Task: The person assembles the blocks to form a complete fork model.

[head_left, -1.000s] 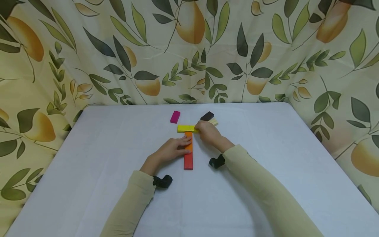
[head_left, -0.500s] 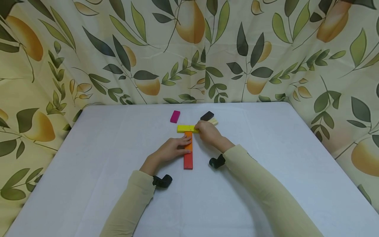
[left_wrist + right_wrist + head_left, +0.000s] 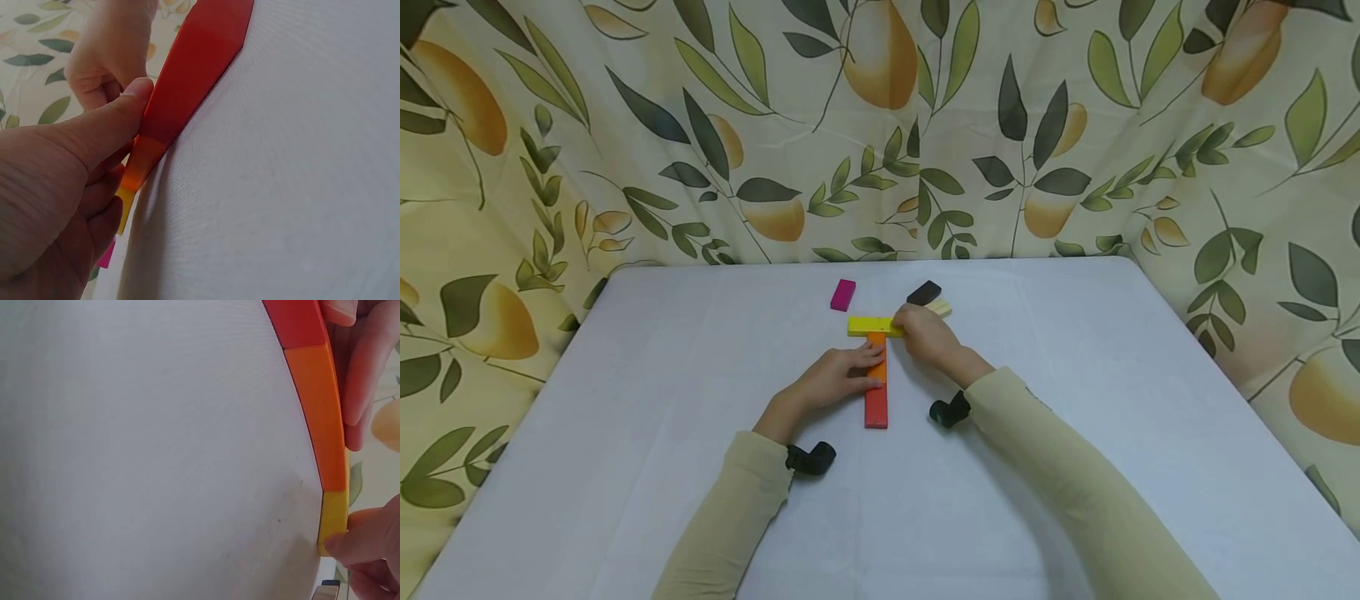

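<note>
Flat coloured blocks form a T on the white tabletop. A red block (image 3: 876,410) is its foot, and an orange block (image 3: 320,419) continues the stem. Across the top lies a yellow bar (image 3: 865,326); whether it is one block or two I cannot tell. My left hand (image 3: 829,382) rests along the stem's left side, thumb at the red-orange joint and fingers on the orange block. My right hand (image 3: 931,340) pinches the yellow bar's right end between thumb and finger, hiding that end.
Behind the T, a magenta block (image 3: 843,295) lies to the left. A black block (image 3: 924,292) and a cream block (image 3: 940,307), partly hidden by the right hand, lie to the right. A patterned curtain (image 3: 880,192) hangs behind the table (image 3: 662,375).
</note>
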A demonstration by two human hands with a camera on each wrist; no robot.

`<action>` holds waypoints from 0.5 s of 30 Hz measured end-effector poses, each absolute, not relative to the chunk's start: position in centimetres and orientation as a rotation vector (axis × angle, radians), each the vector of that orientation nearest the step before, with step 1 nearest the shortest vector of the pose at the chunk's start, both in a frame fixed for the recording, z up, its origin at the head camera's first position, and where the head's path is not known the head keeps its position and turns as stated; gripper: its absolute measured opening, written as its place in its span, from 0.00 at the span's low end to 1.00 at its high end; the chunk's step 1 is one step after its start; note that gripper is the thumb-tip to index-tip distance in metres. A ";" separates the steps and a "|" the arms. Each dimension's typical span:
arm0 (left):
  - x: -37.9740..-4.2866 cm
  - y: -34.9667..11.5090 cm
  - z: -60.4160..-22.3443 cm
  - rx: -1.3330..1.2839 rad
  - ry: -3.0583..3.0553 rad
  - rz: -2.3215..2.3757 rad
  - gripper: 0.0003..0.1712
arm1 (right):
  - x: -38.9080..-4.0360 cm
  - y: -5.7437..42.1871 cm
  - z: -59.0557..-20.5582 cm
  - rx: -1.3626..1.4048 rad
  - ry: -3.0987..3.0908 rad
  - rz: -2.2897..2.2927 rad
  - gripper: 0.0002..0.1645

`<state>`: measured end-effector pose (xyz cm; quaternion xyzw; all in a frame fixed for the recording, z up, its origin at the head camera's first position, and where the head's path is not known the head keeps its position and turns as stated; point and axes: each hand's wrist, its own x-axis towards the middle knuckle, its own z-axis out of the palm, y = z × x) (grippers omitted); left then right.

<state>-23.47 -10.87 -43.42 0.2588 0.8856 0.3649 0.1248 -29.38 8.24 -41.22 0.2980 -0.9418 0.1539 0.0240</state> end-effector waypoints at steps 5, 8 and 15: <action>-23.5 -10.8 -43.4 0.742 2.586 1.062 0.32 | -29.4 8.6 -41.5 0.937 -2.877 0.497 0.15; -23.5 -10.8 -43.4 0.741 2.592 1.061 0.32 | -29.5 8.7 -41.5 0.922 -2.894 0.513 0.14; -23.6 -11.0 -43.3 0.729 2.598 1.065 0.34 | -29.6 8.6 -41.5 0.896 -2.927 0.539 0.15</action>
